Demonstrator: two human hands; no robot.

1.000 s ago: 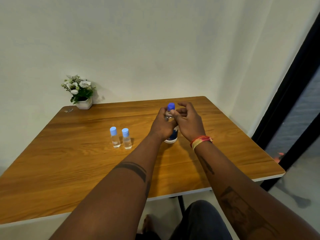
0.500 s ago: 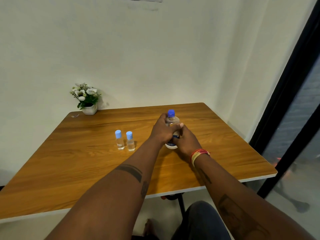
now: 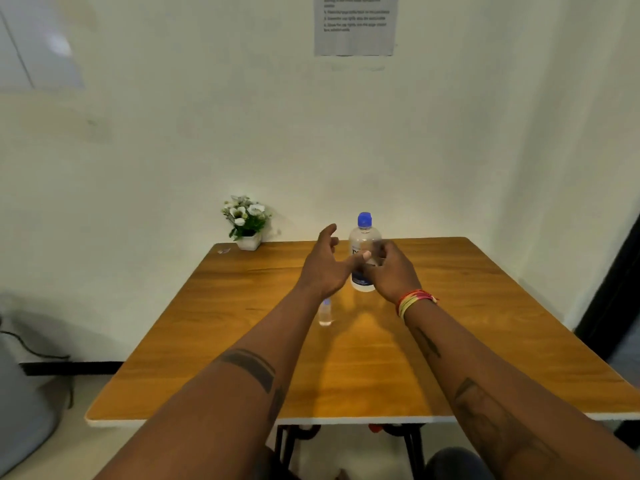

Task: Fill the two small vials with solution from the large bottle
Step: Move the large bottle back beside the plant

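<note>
Both hands have come off the large bottle (image 3: 363, 251), which stands capped mid-table: left hand (image 3: 322, 268) spread open beside it, right hand (image 3: 393, 273) loosely curled, holding nothing. One vial (image 3: 325, 311) shows nearer than the bottle; pouring looks unstarted.

We sit at a square wooden table (image 3: 214, 358) with a pale edge and black metal legs (image 3: 412, 448), pushed against a plain off-white wall (image 3: 346, 133). At the table's far left corner stands a small white pot of white flowers (image 3: 246, 221). High above the table a grey printed paper sheet (image 3: 355, 24) hangs on the wall. Left of the table, a black cable (image 3: 34, 351) runs along the light floor (image 3: 69, 452). Right of the table stands a dark door frame (image 3: 609, 299).
</note>
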